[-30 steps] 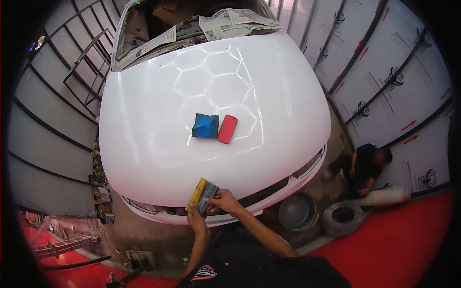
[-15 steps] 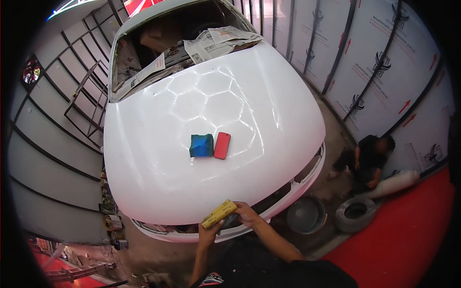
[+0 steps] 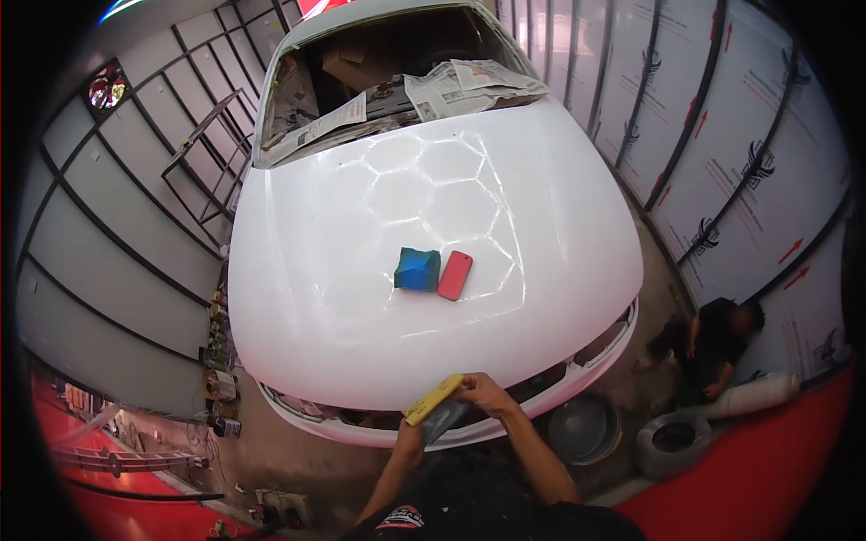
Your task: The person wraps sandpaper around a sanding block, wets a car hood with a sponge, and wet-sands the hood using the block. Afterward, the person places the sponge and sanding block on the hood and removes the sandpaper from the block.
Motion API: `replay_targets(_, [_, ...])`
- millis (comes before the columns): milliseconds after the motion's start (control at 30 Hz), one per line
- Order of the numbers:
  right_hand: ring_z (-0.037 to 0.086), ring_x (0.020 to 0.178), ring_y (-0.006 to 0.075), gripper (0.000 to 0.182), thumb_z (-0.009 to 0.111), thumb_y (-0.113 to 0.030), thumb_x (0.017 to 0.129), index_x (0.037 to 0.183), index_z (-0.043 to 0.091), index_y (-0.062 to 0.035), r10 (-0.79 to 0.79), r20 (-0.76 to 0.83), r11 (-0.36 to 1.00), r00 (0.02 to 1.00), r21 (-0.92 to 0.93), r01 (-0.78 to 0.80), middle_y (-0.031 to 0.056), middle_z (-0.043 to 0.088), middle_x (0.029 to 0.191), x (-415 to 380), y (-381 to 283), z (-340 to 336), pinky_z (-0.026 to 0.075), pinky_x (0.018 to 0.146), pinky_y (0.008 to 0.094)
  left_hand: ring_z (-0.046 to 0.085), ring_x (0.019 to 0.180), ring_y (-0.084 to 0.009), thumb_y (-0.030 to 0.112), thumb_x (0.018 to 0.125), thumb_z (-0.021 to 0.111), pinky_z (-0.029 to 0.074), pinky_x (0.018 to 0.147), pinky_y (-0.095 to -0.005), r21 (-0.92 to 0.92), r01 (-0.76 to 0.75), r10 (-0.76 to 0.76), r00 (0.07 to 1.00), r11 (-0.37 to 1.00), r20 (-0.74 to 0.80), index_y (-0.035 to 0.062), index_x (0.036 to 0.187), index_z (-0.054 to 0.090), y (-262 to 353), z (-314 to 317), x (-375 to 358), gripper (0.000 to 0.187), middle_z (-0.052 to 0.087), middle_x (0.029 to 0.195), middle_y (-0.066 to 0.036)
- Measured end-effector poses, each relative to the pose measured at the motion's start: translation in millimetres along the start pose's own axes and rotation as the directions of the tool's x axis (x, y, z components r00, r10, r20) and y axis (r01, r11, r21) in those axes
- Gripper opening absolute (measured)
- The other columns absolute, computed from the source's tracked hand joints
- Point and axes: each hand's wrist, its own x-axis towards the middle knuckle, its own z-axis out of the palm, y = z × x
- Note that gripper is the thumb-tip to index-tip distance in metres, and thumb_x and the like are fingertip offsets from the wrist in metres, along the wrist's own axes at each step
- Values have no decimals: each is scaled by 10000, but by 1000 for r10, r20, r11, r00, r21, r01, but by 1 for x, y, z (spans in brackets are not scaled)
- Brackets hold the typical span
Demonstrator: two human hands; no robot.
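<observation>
A yellow printed strip, like sandpaper (image 3: 434, 399), is held between my two hands above the front edge of the white car hood (image 3: 343, 361). My left hand (image 3: 410, 436) grips its lower left end. At its upper right end, my right hand (image 3: 483, 394) has its fingers closed on it. Under the strip, between the hands, hangs a dark grey piece (image 3: 446, 419) that I cannot make out clearly. Farther up on the hood lie a blue and green block (image 3: 417, 270) and, just right of it, a red phone-shaped object (image 3: 455, 276).
Newspaper (image 3: 474, 88) covers part of the windshield opening. To the right a person in dark clothes (image 3: 719, 338) crouches by the wall, near a tire (image 3: 675, 438) and a grey basin (image 3: 585, 429). Cans and boxes (image 3: 219, 385) line the floor on the left.
The view has shifted, so the car and hood objects appear farther right. The yellow strip is tilted more edge-on, and more of the grey piece below it shows.
</observation>
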Motion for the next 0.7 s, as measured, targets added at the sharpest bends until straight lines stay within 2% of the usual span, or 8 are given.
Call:
replay_targets(100, [755,1079,129,279,793,-95,1041,1301,790,5,9,-18,1000,1000,22,-9,47,823,1197,0,2,5,576,1037,317,769,1085,-171,71,1050,774,595,988,-319,260,-146,183,976,955,-121,-28,1348,740,15,12,-11,316,805,1260,-93])
replay_targets(233, [737,1114,125,278,784,-83,1043,1310,783,-6,-23,-57,999,998,41,25,44,815,1218,-7,10,18,561,1048,320,756,1109,-148,3,1009,788,587,1003,-319,271,-256,287,955,928,-79,-45,1302,766,21,15,-22,298,820,1236,-86])
replay_targets(333, [737,1130,137,310,786,-47,1029,1335,771,-3,-1,-57,1000,998,23,2,44,814,1223,-11,10,14,554,1068,331,759,1109,-147,9,1012,783,586,1010,-319,434,-223,225,973,873,49,-47,1334,759,36,13,-31,328,824,1237,-82])
replay_targets(400, [741,1132,144,317,790,-34,1020,1335,770,-1,23,-9,1000,1000,-17,-23,48,814,1226,-13,8,7,551,1075,331,734,1199,-162,56,1060,738,565,1055,-327,357,-168,132,983,919,125,-34,1425,711,12,-4,-16,377,794,1335,-92])
replay_targets(500, [749,1126,166,405,802,-46,1010,1402,723,13,57,-26,990,998,-131,-60,75,801,1276,-5,9,-3,575,1039,348,686,1324,-223,119,1107,675,530,1115,-354,419,-149,70,977,896,199,-12,1502,656,24,16,-28,416,739,1439,-139])
replay_targets(600, [747,1153,191,524,816,-87,1000,1487,654,18,-21,-292,883,956,-453,-120,118,759,1384,-5,-29,41,603,1023,392,685,1336,-286,120,1105,665,525,1119,-374,459,-490,515,853,741,80,-12,1510,646,9,44,-21,426,726,1440,-185])
replay_targets(633, [703,1305,245,649,830,-125,980,1568,587,5,-156,-259,808,953,-588,-27,188,657,1546,-1,-15,35,619,1029,429,669,1363,-337,133,1117,622,517,1129,-388,478,-461,491,869,748,70,-23,1549,599,12,46,-14,460,685,1489,-223])
replay_targets(700, [625,1431,296,687,826,-116,966,1592,571,1,-304,-121,702,945,-699,136,221,583,1621,-10,-30,59,577,1113,442,668,1363,-346,143,1117,612,512,1140,-389,401,-358,410,911,843,-49,-23,1592,553,15,49,3,507,668,1514,-225])
